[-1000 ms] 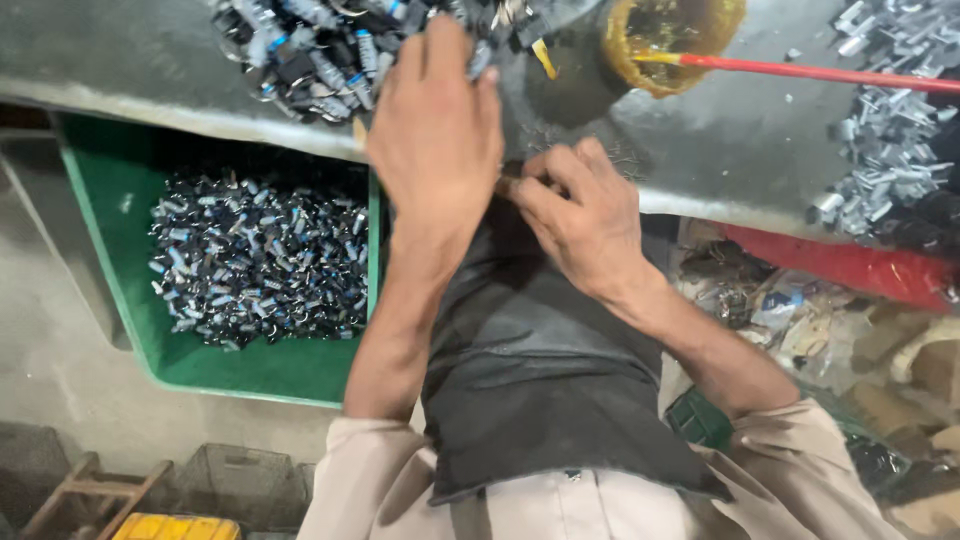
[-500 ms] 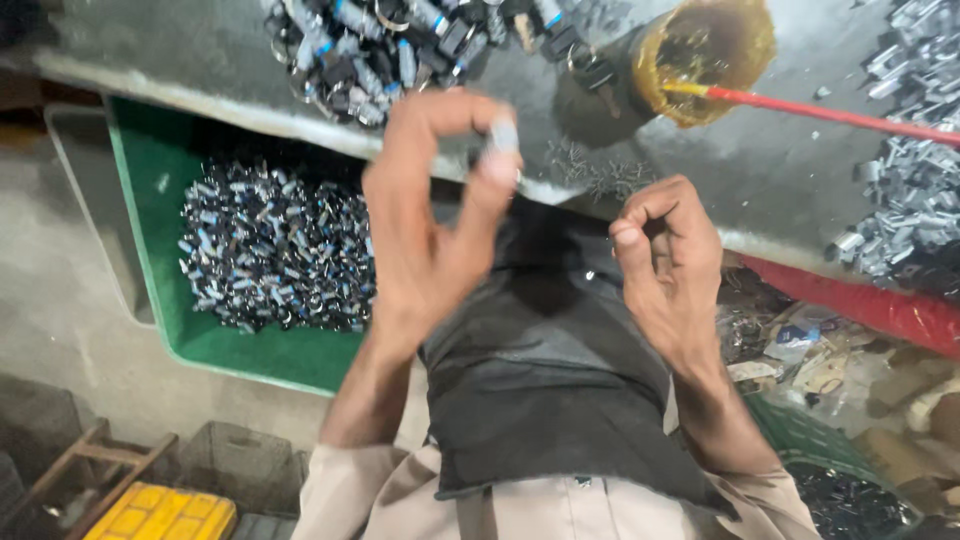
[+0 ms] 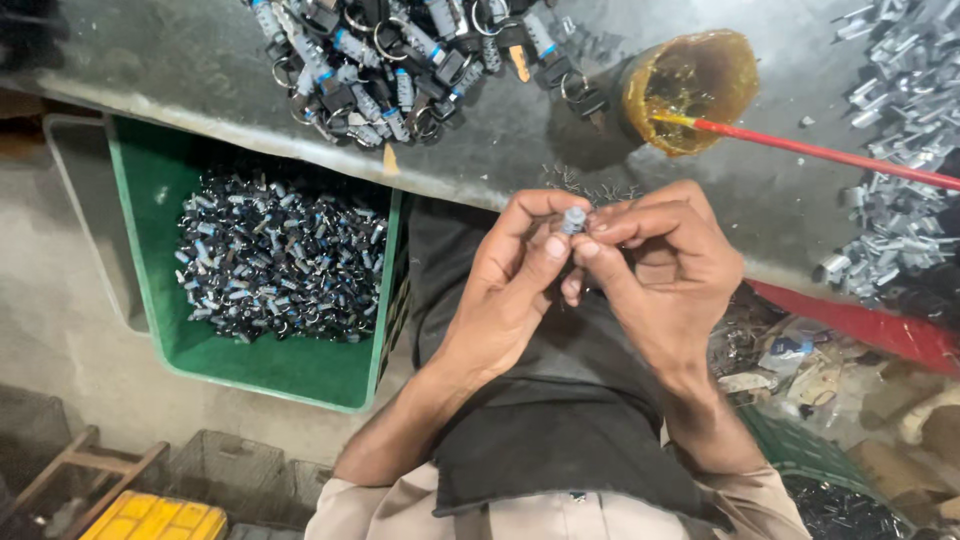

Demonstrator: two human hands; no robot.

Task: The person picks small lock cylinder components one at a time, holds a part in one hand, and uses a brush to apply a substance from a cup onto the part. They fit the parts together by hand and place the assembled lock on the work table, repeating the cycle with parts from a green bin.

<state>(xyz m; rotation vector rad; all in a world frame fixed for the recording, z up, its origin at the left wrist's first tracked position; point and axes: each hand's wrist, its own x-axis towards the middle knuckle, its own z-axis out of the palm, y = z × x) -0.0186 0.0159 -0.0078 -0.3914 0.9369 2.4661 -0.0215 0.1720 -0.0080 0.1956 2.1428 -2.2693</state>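
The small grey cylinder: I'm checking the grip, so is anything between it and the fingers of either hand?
Nothing visible. Fingertips of the left hand and right hand pinch the small grey cylinder directly, over the person's lap beside the bench edge.

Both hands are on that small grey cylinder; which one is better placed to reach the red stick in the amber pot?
Probably the right hand: the red stick and amber pot lie up on its side. The left hand can keep the small grey cylinder in its fingertip grip.

grey metal workbench above a dusty concrete floor, dimly lit
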